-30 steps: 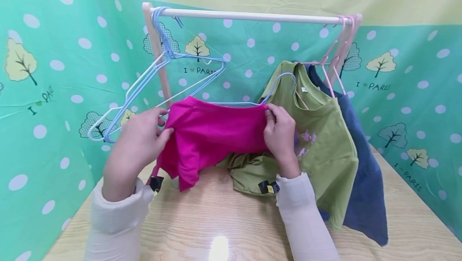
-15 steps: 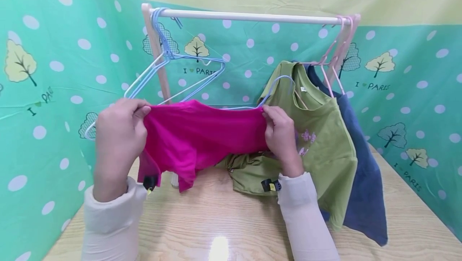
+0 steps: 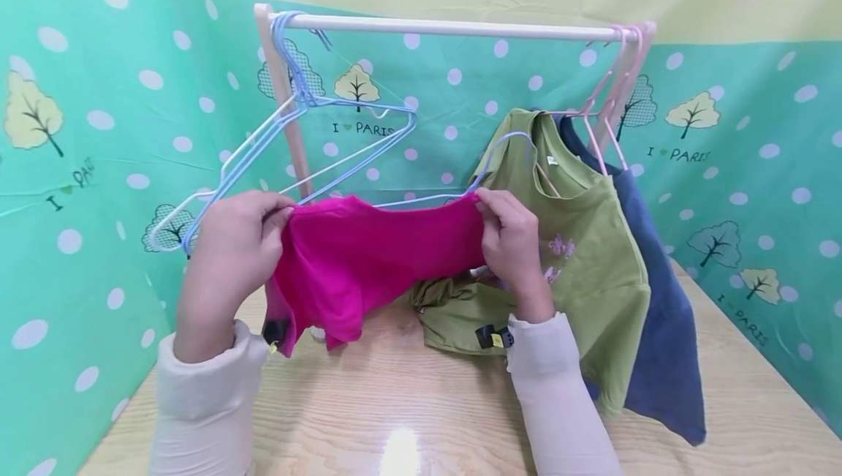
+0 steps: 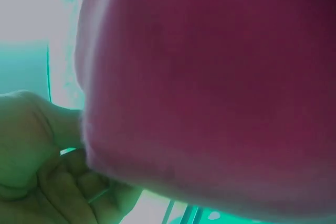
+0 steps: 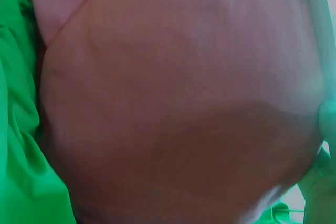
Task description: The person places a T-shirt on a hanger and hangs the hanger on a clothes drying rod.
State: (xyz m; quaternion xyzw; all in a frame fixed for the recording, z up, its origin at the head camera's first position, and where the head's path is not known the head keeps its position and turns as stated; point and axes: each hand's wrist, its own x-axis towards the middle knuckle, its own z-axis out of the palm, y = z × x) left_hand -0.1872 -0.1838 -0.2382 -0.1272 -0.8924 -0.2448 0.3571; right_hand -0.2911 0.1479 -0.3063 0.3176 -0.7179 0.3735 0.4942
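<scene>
A magenta shirt [image 3: 381, 242] is stretched between both hands above the table. My left hand [image 3: 240, 246] pinches its upper left corner between thumb and fingers; the left wrist view shows this hand [image 4: 58, 166] at the cloth's edge. At the upper right corner, my right hand [image 3: 511, 242] pinches the shirt; only part of that hand [image 5: 320, 182] appears in the right wrist view. A blue wire hanger [image 3: 490, 158] shows along the shirt's top edge, its hook rising beside the right hand. The rest of this hanger is hidden by the cloth.
A rack with a white rail [image 3: 447, 25] stands behind. Several blue and white hangers [image 3: 302, 99] hang at its left. A green shirt [image 3: 585, 264] and a blue garment [image 3: 664, 315] hang at its right. Olive cloth [image 3: 460, 322] lies on the wooden table [image 3: 368, 403].
My left hand has shifted its hold and moved outward to the left, spreading the shirt's upper edge, then come slightly back right. The right hand has barely moved.
</scene>
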